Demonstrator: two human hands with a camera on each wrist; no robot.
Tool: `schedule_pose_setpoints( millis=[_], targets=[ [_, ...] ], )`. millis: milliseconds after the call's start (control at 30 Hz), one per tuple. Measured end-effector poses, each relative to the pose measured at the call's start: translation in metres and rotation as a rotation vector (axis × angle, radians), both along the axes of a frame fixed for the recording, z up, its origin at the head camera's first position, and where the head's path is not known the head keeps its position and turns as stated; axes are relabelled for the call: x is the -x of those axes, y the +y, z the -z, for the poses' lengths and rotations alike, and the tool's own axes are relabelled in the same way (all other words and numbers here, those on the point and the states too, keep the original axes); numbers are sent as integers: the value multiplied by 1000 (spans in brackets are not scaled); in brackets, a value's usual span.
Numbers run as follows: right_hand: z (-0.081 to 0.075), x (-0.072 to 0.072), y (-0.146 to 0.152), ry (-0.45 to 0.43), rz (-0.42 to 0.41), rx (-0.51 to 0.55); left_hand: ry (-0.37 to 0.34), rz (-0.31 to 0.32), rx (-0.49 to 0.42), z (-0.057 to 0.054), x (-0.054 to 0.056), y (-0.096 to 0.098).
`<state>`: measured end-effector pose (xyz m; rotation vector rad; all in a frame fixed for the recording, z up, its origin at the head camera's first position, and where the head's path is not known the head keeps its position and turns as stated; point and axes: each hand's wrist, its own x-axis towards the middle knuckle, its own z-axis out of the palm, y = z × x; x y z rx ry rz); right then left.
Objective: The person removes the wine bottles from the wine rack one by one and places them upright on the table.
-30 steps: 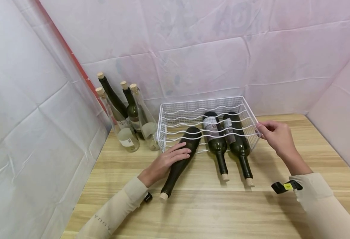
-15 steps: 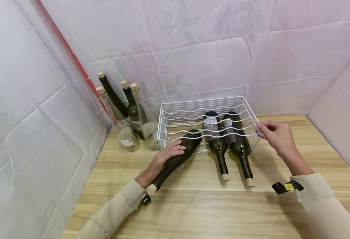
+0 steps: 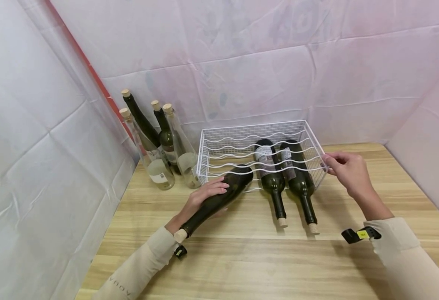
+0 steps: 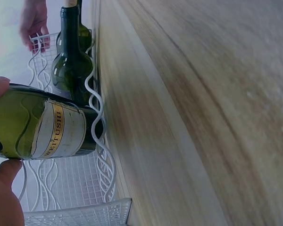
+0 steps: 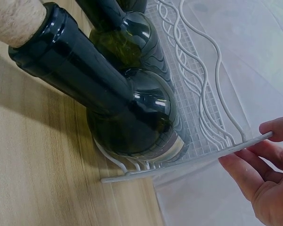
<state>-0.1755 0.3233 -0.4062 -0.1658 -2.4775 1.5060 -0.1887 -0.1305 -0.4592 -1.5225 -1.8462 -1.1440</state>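
My left hand grips a dark green corked wine bottle round its body. The bottle slants, cork toward me at the left, its base at the front opening of a white wire wine rack. In the left wrist view, a white label with a gold band shows on this bottle. My right hand pinches the rack's right front edge between thumb and fingers, as the right wrist view also shows. Two dark wine bottles, one in the middle and one at the right, lie inside the rack, necks toward me.
Several corked bottles stand upright left of the rack, among them a clear one at the front and a dark one leaning behind. Light cloth sheets wall the back and sides. The wooden table extends in front.
The bottle in my left hand has swung its cork end to the left and slightly up, and my left hand has shifted left with it. My right hand keeps its hold on the rack.
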Motion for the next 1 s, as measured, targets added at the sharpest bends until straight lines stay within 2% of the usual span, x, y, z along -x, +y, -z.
schedule_pose_setpoints(
  millis=[167, 333, 467, 533, 633, 767, 900, 1000],
  targets=[
    [-1, 1, 1, 2, -3, 68, -23, 28, -49, -1, -2, -2],
    [-3, 1, 3, -10, -31, 220, -32, 28, -60, -4, -3, -2],
    [-4, 2, 5, -20, -65, 344, -84, 23, -90, -10, -11, -3],
    [-4, 2, 5, -26, -73, 386, -128, 11, -110, -17, -17, -3],
    [-4, 3, 5, -37, -78, 425, -190, -9, -123, -26, -25, -3],
    [-5, 3, 5, -39, -85, 478, -243, -9, -130, -33, -27, -4],
    [-6, 1, 5, -34, -97, 512, -270, -43, -107, -32, -24, -7],
    [-5, 0, 6, -34, -101, 485, -293, -75, -91, -33, -23, -9]
  ],
)
